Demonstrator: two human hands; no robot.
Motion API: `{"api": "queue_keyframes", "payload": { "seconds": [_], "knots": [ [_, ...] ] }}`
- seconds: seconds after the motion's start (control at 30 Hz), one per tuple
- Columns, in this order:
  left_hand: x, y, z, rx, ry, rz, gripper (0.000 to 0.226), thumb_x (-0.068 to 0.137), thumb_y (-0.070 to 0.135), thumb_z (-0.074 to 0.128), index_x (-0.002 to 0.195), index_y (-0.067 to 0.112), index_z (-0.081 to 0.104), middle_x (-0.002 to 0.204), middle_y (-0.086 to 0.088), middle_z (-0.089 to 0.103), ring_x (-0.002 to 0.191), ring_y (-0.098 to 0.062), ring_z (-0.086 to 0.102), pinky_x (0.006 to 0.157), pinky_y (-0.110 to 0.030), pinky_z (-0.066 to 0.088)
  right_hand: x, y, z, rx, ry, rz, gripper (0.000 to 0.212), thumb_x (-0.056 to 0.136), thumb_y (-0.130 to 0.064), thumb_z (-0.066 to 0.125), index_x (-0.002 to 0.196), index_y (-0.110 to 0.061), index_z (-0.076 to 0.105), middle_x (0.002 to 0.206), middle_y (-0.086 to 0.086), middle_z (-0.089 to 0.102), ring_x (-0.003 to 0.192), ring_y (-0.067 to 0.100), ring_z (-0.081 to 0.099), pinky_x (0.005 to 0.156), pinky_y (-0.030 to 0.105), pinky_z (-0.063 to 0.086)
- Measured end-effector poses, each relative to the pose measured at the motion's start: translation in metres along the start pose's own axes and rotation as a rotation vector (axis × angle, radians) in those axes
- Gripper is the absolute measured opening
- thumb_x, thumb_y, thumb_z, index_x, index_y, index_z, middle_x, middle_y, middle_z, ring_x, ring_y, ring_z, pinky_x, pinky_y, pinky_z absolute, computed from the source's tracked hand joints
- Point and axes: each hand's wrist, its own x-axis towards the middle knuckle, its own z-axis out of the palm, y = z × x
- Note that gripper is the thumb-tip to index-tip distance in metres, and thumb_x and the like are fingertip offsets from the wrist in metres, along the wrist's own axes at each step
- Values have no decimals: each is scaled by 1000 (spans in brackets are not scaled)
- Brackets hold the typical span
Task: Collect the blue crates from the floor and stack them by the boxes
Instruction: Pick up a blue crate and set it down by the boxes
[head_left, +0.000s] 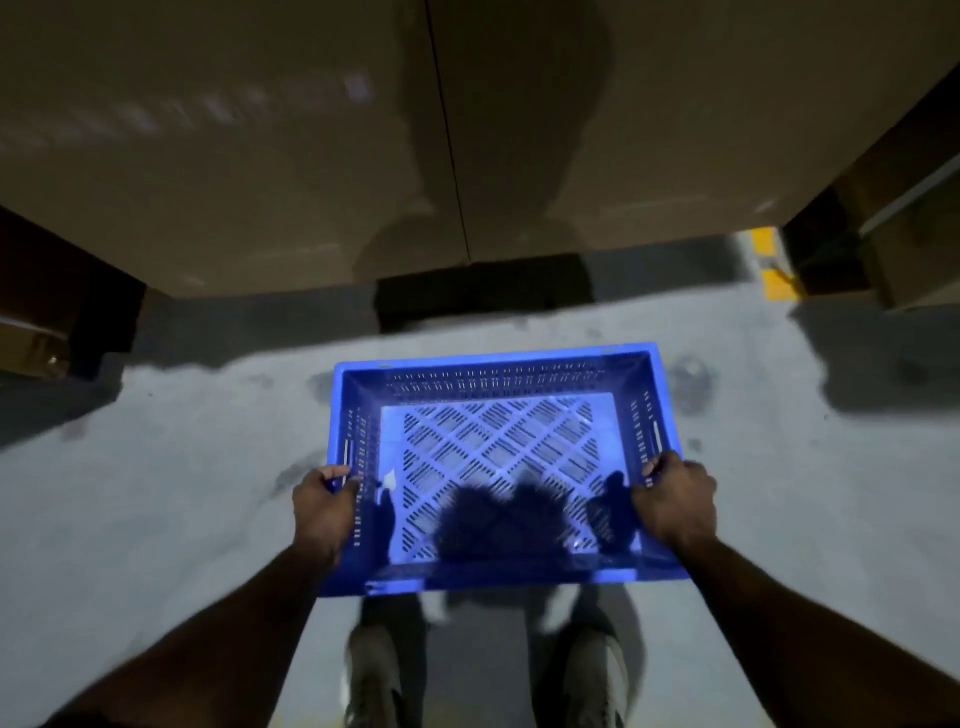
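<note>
Presently my left hand and right hand each clamp a side rim of the blue crate, one grip per side to keep it level, carried above the floor facing the cardboard boxes.

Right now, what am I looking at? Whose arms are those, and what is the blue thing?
This picture comes from a camera worn on a person's head, looking down. The arms are that person's own. The left hand and the right hand each grip a side of an empty blue plastic crate, full of little slots. Below it you can see their shoes on the grey floor. In front stand big brown cardboard boxes. A yellow floor marking shows at the right.
</note>
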Motion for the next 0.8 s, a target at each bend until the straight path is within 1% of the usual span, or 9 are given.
{"api": "queue_keyframes", "payload": {
  "seconds": [0.1, 0.2, 0.3, 0.4, 0.5, 0.6, 0.7, 0.73, 0.8],
  "knots": [
    [24, -7, 20, -3, 26, 15, 9, 81, 15, 70, 88, 17, 65, 96, -14, 71, 87, -32, 69, 83, -49, 58, 31, -4, 23, 18, 11, -27, 21, 76, -21, 66, 94, -13, 58, 104, 23, 53, 108, 44, 49, 88, 42, 47],
    [34, 6, 36, -30, 77, 45, 14, 84, 6, 68, 91, 17, 62, 101, -17, 68, 89, -31, 66, 86, -44, 55, 57, -8, 41, 26, 23, -71, 21, 74, -16, 65, 93, -13, 59, 103, 22, 54, 106, 44, 50, 86, 43, 47],
    [53, 15, 47, -17, 103, 112, 18, 84, 3, 68, 96, 15, 62, 103, -18, 66, 89, -26, 62, 88, -41, 54, 77, -14, 53, 36, 20, -87, 21, 72, -15, 65, 92, -16, 58, 103, 20, 55, 106, 43, 50, 84, 42, 48],
    [72, 21, 54, 0, 103, 179, 18, 85, 3, 66, 99, 13, 59, 107, -16, 63, 90, -25, 61, 80, -32, 50, 92, -20, 63, 40, 35, -112, 22, 73, -17, 68, 92, -15, 58, 104, 20, 55, 107, 42, 49, 83, 41, 47],
    [85, 14, 55, 40, 69, 225, 24, 84, 4, 67, 105, 11, 58, 112, -16, 61, 99, -30, 61, 84, -36, 51, 101, -23, 74, 13, 36, -169, 26, 75, -19, 69, 97, -12, 58, 108, 19, 50, 111, 41, 46, 83, 42, 46],
    [80, 0, 57, 218, 25, 334, 43, 77, 11, 76, 116, 8, 58, 118, -15, 57, 110, -34, 57, 100, -47, 45, 94, -20, 89, -81, 77, -304, 38, 75, -20, 71, 106, -5, 56, 123, 23, 42, 119, 44, 39, 89, 46, 46],
    [50, -9, 75, 480, -73, 533, 54, 78, 28, 77, 123, 7, 57, 132, -19, 52, 126, -35, 47, 110, -42, 35, 74, -18, 107, -153, 191, -480, 36, 81, -23, 66, 108, -2, 54, 141, 29, 33, 132, 43, 31, 108, 44, 36],
    [37, -12, 83, 537, -114, 612, 54, 79, 37, 73, 124, 9, 57, 134, -18, 52, 128, -34, 47, 110, -39, 34, 65, -18, 114, -130, 182, -546, 32, 84, -26, 60, 106, -3, 55, 138, 28, 37, 129, 43, 36, 107, 44, 37],
    [12, -20, 99, 583, -202, 741, 58, 80, 50, 59, 127, 16, 53, 130, -15, 59, 122, -30, 53, 103, -37, 40, 45, -11, 135, -53, 131, -658, 25, 85, -27, 55, 99, -6, 55, 117, 19, 51, 108, 39, 50, 93, 47, 44]
  ]
}}
